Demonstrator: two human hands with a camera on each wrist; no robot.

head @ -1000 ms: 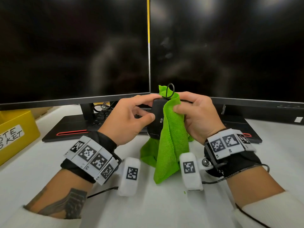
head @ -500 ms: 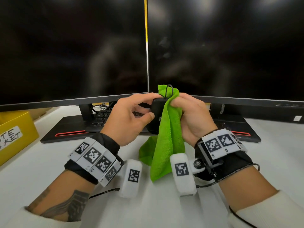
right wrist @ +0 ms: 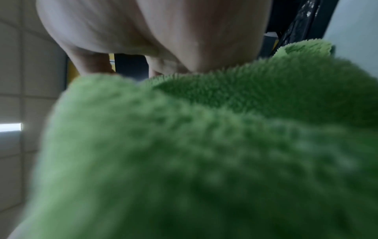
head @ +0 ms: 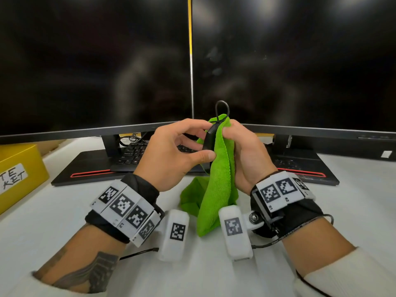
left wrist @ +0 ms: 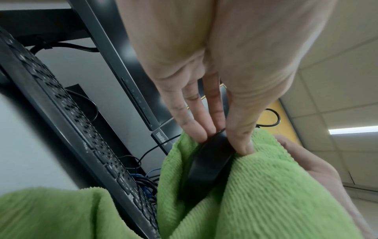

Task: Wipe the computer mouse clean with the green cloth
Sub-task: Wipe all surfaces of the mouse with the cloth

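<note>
Above the desk's point(head: 64, 211) back edge, the left hand point(head: 169, 155) pinches the mouse point(head: 209, 139); the right hand point(head: 246, 155) presses the cloth point(head: 218, 179) round it. Hard rubbing could twist the mouse loose or snag its cable point(head: 221, 108).

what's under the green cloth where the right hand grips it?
The black mouse, held edge-on by the left hand. The green cloth drapes its right side under the right hand; that covered face and the right fingertips are hidden.
</note>
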